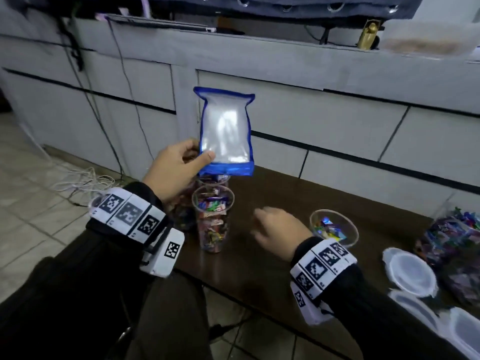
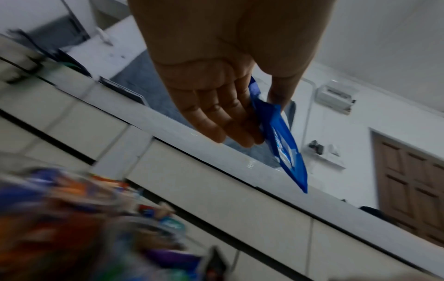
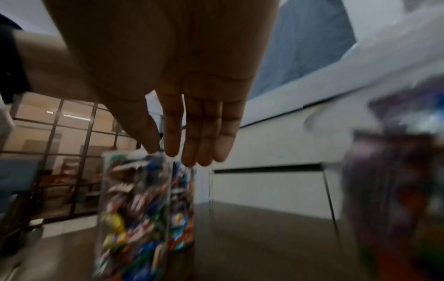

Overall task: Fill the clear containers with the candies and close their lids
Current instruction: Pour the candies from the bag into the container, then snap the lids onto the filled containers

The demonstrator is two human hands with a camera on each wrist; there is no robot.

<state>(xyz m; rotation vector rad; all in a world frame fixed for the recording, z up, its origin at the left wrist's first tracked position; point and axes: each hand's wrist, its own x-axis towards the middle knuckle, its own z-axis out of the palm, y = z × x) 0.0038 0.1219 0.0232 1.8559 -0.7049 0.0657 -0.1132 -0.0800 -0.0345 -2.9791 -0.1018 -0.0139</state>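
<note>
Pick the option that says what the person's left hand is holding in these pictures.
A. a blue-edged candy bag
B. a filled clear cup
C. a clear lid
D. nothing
A: the left hand pinches the blue-edged candy bag by its lower corner, above the filled clear cups; the left wrist view shows the bag between thumb and fingers.

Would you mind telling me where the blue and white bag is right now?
In the head view the blue and white bag is held up left of centre, pinched by the left hand, above the candy-filled clear cups.
</note>
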